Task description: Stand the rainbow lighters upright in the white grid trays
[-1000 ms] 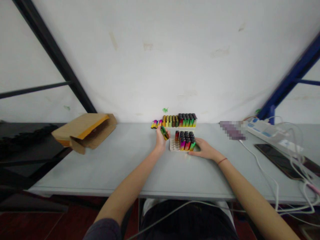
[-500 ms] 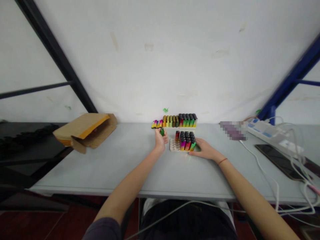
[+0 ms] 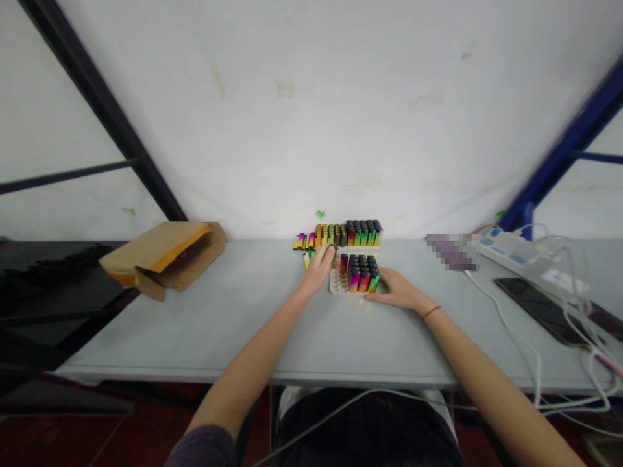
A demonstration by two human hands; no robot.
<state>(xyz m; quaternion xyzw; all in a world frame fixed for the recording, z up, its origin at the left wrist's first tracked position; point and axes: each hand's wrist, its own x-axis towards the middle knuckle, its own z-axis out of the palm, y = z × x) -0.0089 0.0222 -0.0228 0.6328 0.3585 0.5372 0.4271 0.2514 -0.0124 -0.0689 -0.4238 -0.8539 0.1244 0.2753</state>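
Observation:
A pale tray [image 3: 339, 285] with round holes stands before me, its right part filled with several upright lighters [image 3: 364, 275] in purple, red and green. One dark red lighter [image 3: 344, 263] stands apart at the tray's back left. My left hand [image 3: 320, 264] is closed on a lighter [image 3: 333, 248] just over the tray's left back corner; most of that lighter is hidden by the fingers. My right hand [image 3: 396, 289] grips the tray's right end, thumb at the front corner and fingers behind. Beside my left hand, more lighters [image 3: 306, 259] lie partly hidden.
Behind, against the wall, stand yellow lighters [image 3: 331, 235] and another full tray of lighters [image 3: 364, 233], with several lying lighters [image 3: 304, 241] to their left. An open paper bag [image 3: 160, 253] is at left. A power strip [image 3: 533, 266], cables and a phone [image 3: 540, 310] occupy the right.
My left hand has moved right and slightly up with the lighter, to the tray's left back corner. My right hand has stayed at the tray's right end.

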